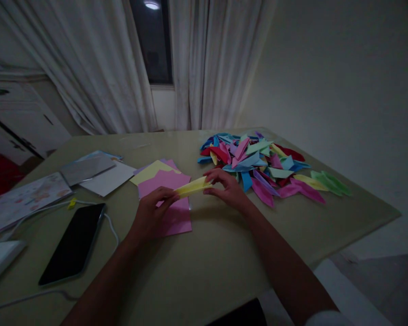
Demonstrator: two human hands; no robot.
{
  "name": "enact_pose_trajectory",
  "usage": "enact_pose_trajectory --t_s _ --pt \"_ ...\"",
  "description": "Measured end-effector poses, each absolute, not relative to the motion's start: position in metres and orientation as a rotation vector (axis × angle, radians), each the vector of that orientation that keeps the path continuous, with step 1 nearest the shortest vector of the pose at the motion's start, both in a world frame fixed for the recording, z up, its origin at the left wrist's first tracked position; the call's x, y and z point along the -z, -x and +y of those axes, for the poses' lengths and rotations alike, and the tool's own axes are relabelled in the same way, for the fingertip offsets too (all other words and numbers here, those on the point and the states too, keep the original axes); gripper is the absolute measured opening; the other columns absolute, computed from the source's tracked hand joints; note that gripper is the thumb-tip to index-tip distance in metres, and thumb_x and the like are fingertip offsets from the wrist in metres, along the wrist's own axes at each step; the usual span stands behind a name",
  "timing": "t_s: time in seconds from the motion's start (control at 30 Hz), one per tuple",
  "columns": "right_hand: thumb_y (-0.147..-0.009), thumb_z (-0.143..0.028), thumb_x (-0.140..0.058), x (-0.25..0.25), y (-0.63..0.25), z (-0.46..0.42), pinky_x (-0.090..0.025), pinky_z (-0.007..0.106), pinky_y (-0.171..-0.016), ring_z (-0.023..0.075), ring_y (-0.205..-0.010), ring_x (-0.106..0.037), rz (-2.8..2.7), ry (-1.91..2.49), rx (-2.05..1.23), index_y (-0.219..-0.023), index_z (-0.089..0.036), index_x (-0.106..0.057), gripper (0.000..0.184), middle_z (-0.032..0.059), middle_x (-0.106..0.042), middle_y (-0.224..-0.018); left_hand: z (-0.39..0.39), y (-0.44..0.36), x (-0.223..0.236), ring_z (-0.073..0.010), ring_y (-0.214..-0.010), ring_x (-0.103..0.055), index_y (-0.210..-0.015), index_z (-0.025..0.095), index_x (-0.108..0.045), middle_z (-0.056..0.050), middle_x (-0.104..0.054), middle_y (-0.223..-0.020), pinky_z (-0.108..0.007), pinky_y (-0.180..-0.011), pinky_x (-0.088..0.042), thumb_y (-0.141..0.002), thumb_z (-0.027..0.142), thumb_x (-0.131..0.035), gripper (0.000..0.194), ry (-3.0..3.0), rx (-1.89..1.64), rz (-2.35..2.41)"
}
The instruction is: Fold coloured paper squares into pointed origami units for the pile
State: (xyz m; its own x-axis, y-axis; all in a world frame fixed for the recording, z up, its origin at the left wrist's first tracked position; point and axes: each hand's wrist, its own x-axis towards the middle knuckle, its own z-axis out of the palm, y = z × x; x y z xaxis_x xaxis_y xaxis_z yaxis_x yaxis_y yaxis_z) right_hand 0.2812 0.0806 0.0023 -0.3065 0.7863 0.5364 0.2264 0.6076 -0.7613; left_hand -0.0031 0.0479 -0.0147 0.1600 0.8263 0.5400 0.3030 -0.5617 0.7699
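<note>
A folded strip of yellow paper point(191, 186) is held up between my two hands, above the table. My left hand point(153, 209) pinches its left end between thumb and fingers. At the other end, my right hand point(226, 186) grips the strip with thumb below and fingers on top. Under and behind the left hand lie pink paper sheets point(180, 217), with a yellow sheet point(148, 174) and a bit of purple showing beneath them. To the right of my right hand spreads a heap of folded colored paper pieces point(255, 158) in blue, pink, green, red, purple and yellow.
On the left of the table point(221, 262) lie a black phone point(75, 244), a white cable point(112, 226), a white device point(2, 258), a floral-patterned booklet point(30, 199) and a clear packet point(88, 167). Curtains point(221, 63) hang behind, and a wall stands right.
</note>
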Motion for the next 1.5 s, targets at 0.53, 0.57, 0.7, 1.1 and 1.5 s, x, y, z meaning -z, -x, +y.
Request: enact_pose_trajectory --t_s 0.53,0.57,0.7,1.1,1.5 --pt "-0.097 -0.055 -0.071 0.007 -0.269 0.08 -0.054 0.03 -0.069 0.0171 -0.075 -0.064 -1.541 0.897 -0.935 -0.091 -0.019 -0.076 0.036 0.0038 -0.072 -0.086 0.044 0.0 0.017 -0.0189 -0.105 -0.076 -0.112 0.022 -0.08 -0.008 -0.078 -0.115 -0.033 -0.093 -0.062 -0.1 0.009 -0.069 0.022 -2.359 -1.629 1.12" --pt "-0.093 -0.052 -0.077 0.007 -0.268 0.079 -0.055 0.03 -0.069 0.0171 -0.076 -0.065 -1.508 0.904 -0.961 -0.091 -0.02 -0.075 0.032 0.0033 -0.073 -0.086 0.043 -0.001 0.016 -0.0196 -0.106 -0.076 -0.113 0.022 -0.08 -0.008 -0.078 -0.116 -0.034 -0.095 -0.062 -0.099 0.011 -0.072 0.019 -2.348 -1.632 1.129" --pt "-0.088 -0.043 -0.082 0.004 -0.267 0.075 -0.059 0.031 -0.074 0.0178 -0.082 -0.068 -1.372 0.856 -1.092 -0.098 -0.022 -0.072 0.025 0.0036 -0.076 -0.094 0.039 -0.005 0.011 -0.0212 -0.105 -0.076 -0.112 0.021 -0.081 -0.008 -0.079 -0.115 -0.036 -0.096 -0.063 -0.094 0.022 -0.082 0.017 -2.268 -1.643 1.188" --pt "-0.093 -0.052 -0.079 0.003 -0.267 0.073 -0.063 0.032 -0.074 0.0198 -0.091 -0.069 -1.442 0.786 -1.138 -0.097 -0.023 -0.082 0.029 0.0071 -0.076 -0.109 0.041 -0.003 0.015 -0.0201 -0.1 -0.076 -0.111 0.021 -0.081 -0.008 -0.078 -0.11 -0.034 -0.091 -0.063 -0.1 0.023 -0.076 0.012 -2.334 -1.611 1.188" --pt "-0.082 -0.052 -0.09 0.008 -0.265 0.078 -0.061 0.033 -0.073 0.0187 -0.083 -0.072 -1.576 0.861 -0.876 -0.081 -0.022 -0.082 0.031 0.0074 -0.077 -0.098 0.036 -0.007 0.01 -0.0181 -0.092 -0.075 -0.109 0.022 -0.079 -0.005 -0.077 -0.102 -0.029 -0.082 -0.062 -0.102 0.018 -0.07 0.012 -2.287 -1.552 1.146"
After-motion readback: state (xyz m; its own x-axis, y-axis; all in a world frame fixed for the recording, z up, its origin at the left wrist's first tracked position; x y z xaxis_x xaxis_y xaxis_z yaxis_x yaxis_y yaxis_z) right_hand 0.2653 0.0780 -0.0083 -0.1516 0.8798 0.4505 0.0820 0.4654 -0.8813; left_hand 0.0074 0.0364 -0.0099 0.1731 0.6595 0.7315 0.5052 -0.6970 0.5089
